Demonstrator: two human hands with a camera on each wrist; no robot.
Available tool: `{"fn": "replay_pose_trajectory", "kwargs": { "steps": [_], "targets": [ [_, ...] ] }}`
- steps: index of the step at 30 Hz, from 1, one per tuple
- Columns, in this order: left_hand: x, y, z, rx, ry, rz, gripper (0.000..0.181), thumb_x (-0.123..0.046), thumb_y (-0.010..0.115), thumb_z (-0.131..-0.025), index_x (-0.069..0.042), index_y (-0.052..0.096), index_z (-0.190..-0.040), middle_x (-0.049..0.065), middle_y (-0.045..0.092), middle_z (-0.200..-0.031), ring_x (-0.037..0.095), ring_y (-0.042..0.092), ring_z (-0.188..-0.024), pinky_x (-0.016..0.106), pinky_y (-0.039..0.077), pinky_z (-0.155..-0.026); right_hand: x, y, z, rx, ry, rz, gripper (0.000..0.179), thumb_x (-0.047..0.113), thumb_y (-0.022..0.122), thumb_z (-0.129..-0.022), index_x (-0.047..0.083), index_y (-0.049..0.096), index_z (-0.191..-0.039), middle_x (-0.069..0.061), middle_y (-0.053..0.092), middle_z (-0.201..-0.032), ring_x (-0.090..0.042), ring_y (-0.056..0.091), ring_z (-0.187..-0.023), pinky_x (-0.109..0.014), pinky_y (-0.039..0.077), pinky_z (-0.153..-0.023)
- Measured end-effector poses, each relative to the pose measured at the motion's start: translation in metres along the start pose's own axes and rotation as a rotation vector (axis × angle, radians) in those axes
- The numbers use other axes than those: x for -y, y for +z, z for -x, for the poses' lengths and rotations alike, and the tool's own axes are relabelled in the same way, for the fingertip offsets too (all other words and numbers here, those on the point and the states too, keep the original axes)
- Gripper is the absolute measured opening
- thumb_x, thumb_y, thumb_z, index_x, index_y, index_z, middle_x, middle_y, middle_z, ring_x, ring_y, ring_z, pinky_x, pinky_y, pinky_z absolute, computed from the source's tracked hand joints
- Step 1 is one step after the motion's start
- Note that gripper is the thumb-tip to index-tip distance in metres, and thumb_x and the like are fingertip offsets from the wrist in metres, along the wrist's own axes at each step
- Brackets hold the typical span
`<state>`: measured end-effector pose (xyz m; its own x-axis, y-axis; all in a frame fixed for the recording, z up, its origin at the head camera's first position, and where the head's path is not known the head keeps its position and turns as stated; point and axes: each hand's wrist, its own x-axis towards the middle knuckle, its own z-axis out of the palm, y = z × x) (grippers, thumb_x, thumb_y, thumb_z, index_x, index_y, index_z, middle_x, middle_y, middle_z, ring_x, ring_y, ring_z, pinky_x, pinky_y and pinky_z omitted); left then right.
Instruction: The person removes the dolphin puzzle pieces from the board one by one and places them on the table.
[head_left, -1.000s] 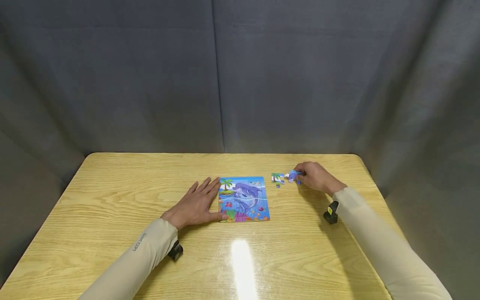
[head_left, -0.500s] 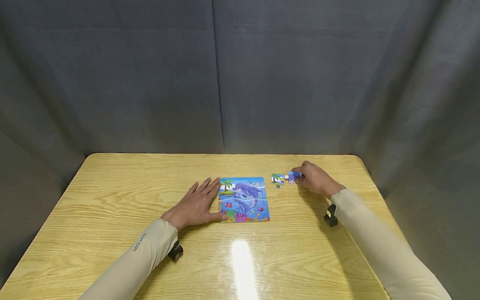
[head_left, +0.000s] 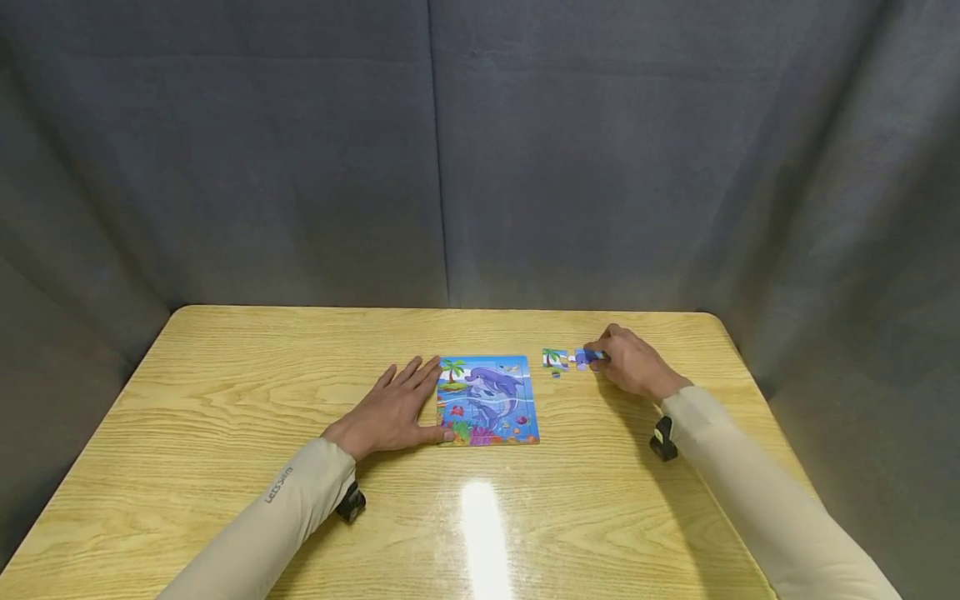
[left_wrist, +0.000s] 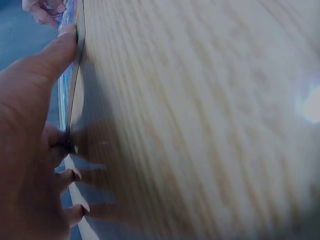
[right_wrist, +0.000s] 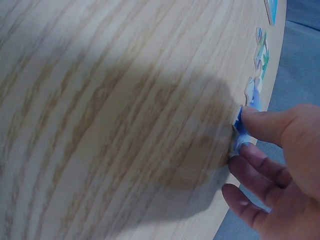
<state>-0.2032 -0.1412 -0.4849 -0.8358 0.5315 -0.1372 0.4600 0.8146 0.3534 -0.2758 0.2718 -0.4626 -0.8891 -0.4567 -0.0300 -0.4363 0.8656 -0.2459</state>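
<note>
Through the head feed I see dark grey curtain (head_left: 525,167) on three sides, fairly flat at the back and falling in soft folds to the left and right. A thin, dark seam (head_left: 438,154) runs down the back stretch, a little left of centre, to the far edge of a yellowish wood table (head_left: 262,358) with rounded far corners. Light leaves a long white glare (head_left: 486,537) on its glossy, grained top, toward me. My wrist feeds show the grain paler, the cloth bluer, and a bright spot (left_wrist: 314,105) on the wood.
</note>
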Motion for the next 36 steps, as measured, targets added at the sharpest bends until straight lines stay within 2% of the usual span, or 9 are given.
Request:
{"fn": "replay_pose_trajectory", "kwargs": {
  "steps": [8, 10, 15, 18, 25, 30, 36],
  "targets": [
    [0.000, 0.001, 0.000, 0.000, -0.001, 0.004, 0.107, -0.072, 0.063, -0.096, -0.007, 0.023, -0.171, 0.009, 0.016, -0.181, 0.038, 0.013, -0.169, 0.066, 0.013, -0.135, -0.001, 0.001, 0.000, 0.003, 0.011, -0.005, 0.034, 0.011, 0.070, -0.103, -0.002, 0.072, -0.135, -0.020, 0.066, -0.117, -0.027, 0.062, -0.097, -0.042, 0.053, -0.080],
    [-0.001, 0.001, -0.001, 0.001, -0.002, 0.004, 0.107, -0.072, 0.063, -0.096, -0.007, 0.023, -0.171, 0.009, 0.016, -0.181, 0.038, 0.013, -0.169, 0.066, 0.012, -0.135, -0.002, 0.000, -0.002, 0.022, 0.030, -0.036, 0.035, 0.014, 0.068, -0.105, -0.001, 0.071, -0.136, -0.020, 0.065, -0.119, -0.026, 0.060, -0.097, -0.042, 0.052, -0.081],
    [-0.001, 0.001, -0.004, -0.001, -0.003, -0.001, 0.107, -0.073, 0.063, -0.096, -0.008, 0.023, -0.171, 0.009, 0.016, -0.181, 0.037, 0.013, -0.169, 0.066, 0.012, -0.135, -0.003, -0.005, -0.004, 0.053, 0.093, -0.151, 0.036, 0.022, 0.056, -0.112, -0.002, 0.069, -0.136, -0.021, 0.064, -0.125, -0.028, 0.060, -0.103, -0.049, 0.056, -0.090],
    [0.000, 0.002, -0.005, 0.002, -0.007, -0.007, 0.107, -0.074, 0.062, -0.096, -0.008, 0.023, -0.171, 0.008, 0.016, -0.181, 0.037, 0.013, -0.169, 0.065, 0.012, -0.135, 0.000, -0.007, -0.006, 0.021, 0.090, -0.145, 0.038, 0.022, 0.053, -0.113, -0.004, 0.067, -0.136, -0.023, 0.064, -0.128, -0.034, 0.062, -0.110, -0.056, 0.056, -0.096],
    [0.000, 0.003, -0.005, 0.010, -0.016, 0.000, 0.108, -0.074, 0.062, -0.096, -0.008, 0.023, -0.171, 0.008, 0.015, -0.181, 0.037, 0.012, -0.169, 0.066, 0.012, -0.135, 0.022, -0.008, -0.013, -0.035, 0.017, -0.095, 0.037, 0.019, 0.062, -0.108, -0.004, 0.067, -0.136, -0.024, 0.064, -0.134, -0.041, 0.066, -0.117, -0.064, 0.049, -0.101],
    [0.000, 0.002, -0.005, 0.006, -0.011, -0.002, 0.108, -0.074, 0.062, -0.096, -0.008, 0.022, -0.171, 0.008, 0.015, -0.182, 0.037, 0.012, -0.169, 0.065, 0.011, -0.135, 0.039, -0.009, -0.017, -0.013, -0.045, -0.098, 0.035, 0.017, 0.069, -0.105, -0.002, 0.070, -0.135, -0.020, 0.067, -0.132, -0.038, 0.069, -0.112, -0.062, 0.049, -0.098],
    [-0.001, 0.002, -0.005, 0.008, -0.001, 0.002, 0.107, -0.073, 0.062, -0.096, -0.008, 0.022, -0.171, 0.008, 0.014, -0.182, 0.036, 0.011, -0.169, 0.065, 0.011, -0.135, 0.056, -0.008, -0.019, 0.037, -0.113, -0.083, 0.028, 0.015, 0.073, -0.102, 0.004, 0.075, -0.127, -0.015, 0.070, -0.122, -0.029, 0.067, -0.105, -0.053, 0.052, -0.092]
  ]
}}
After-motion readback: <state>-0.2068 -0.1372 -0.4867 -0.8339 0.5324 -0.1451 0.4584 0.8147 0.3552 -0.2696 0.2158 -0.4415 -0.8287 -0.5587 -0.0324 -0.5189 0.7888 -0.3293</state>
